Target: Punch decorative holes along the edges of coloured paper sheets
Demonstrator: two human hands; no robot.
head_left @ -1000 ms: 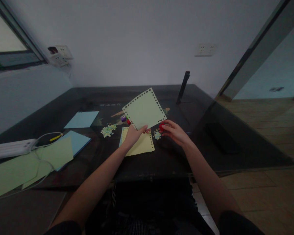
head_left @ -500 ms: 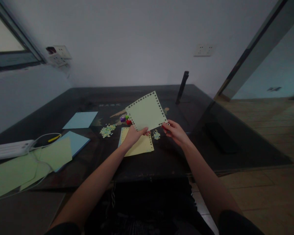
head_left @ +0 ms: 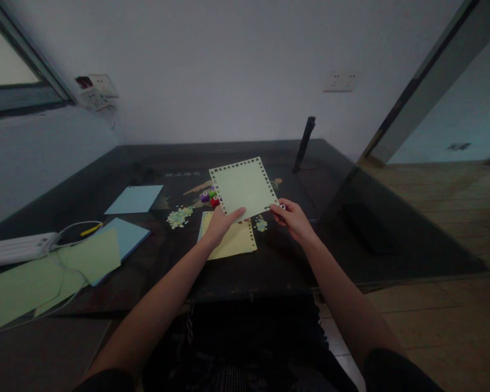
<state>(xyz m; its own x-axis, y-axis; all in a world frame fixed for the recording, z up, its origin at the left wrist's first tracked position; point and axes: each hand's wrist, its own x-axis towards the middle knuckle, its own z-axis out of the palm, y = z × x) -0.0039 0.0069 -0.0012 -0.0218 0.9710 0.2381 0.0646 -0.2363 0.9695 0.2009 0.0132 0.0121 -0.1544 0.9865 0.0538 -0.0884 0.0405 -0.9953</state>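
My left hand (head_left: 221, 222) is closed on the lower left edge of a pale green sheet of paper (head_left: 247, 188), thumb on top. Punched shapes run along the sheet's left, top and right edges. At its lower right corner my right hand (head_left: 292, 218) is closed around a small paper punch (head_left: 283, 207); an eye-like spot shows and the fingers hide most of it. Below the raised sheet lies a stack of yellow punched paper (head_left: 232, 243). More little punches (head_left: 204, 197) in purple, green and red stand behind my left hand, partly covered by the sheet.
Paper cut-outs form a larger pile (head_left: 179, 216) and a smaller pile (head_left: 261, 224) on the dark table (head_left: 167, 272). Blue paper (head_left: 134, 200), green sheets (head_left: 93, 253) and a white power strip (head_left: 20, 249) with a cable lie left. A black upright object (head_left: 304, 144) stands at the back right.
The sheet has tipped and turned slightly, its upper left corner rising and its top right corner dropping a little. Both hands keep their hold, nearly in place.
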